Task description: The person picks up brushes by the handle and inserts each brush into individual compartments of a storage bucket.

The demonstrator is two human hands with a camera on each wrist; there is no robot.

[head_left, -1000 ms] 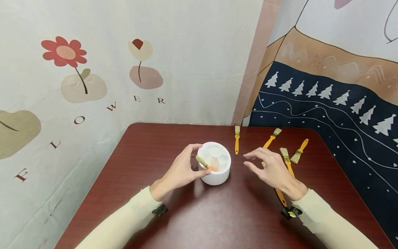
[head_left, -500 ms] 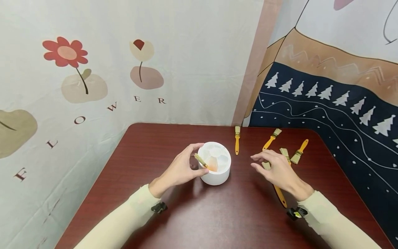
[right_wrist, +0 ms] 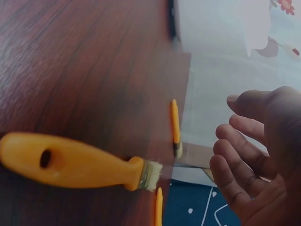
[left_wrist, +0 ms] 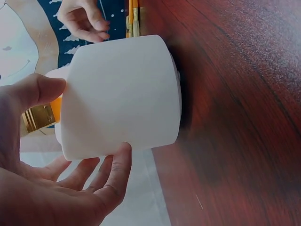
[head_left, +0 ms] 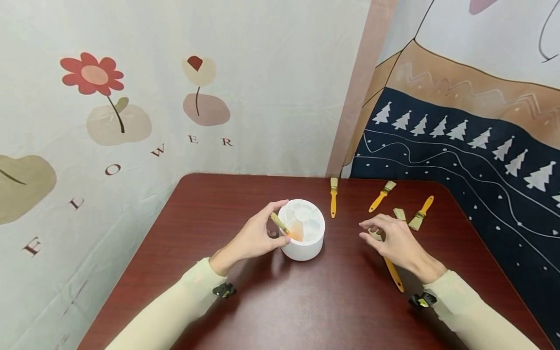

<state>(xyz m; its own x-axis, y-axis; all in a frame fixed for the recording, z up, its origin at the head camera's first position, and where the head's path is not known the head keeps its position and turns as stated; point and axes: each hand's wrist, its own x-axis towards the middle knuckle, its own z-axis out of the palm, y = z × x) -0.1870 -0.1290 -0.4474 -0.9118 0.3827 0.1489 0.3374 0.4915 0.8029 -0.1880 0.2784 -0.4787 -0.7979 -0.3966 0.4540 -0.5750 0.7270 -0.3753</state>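
Observation:
My left hand (head_left: 249, 242) grips the near-left side of a white round divided holder (head_left: 303, 251), which stands on the table. In the left wrist view, its thumb and fingertips press the holder's smooth wall (left_wrist: 122, 94). Leaning out of one compartment is a paintbrush (head_left: 279, 222), bristles up and tilted left over the hand. To the right, my right hand (head_left: 401, 247) hovers with loosely bent fingers and holds nothing. Beneath it lies another yellow-handled paintbrush (head_left: 393, 275), partly hidden in the head view; its handle (right_wrist: 66, 160) shows large in the right wrist view.
On the reddish-brown table (head_left: 288, 311), one paintbrush (head_left: 334, 198) lies right of the holder near the back edge. Farther right lie a paintbrush (head_left: 382, 196), a second paintbrush (head_left: 421, 214) and a third paintbrush (head_left: 399, 214), mostly behind the right hand. Printed curtains (head_left: 280, 97) hang behind.
My right hand has drawn away from the holder, moving right over the lying brushes. The brush in the holder leans slightly farther left. My left hand keeps its hold on the holder.

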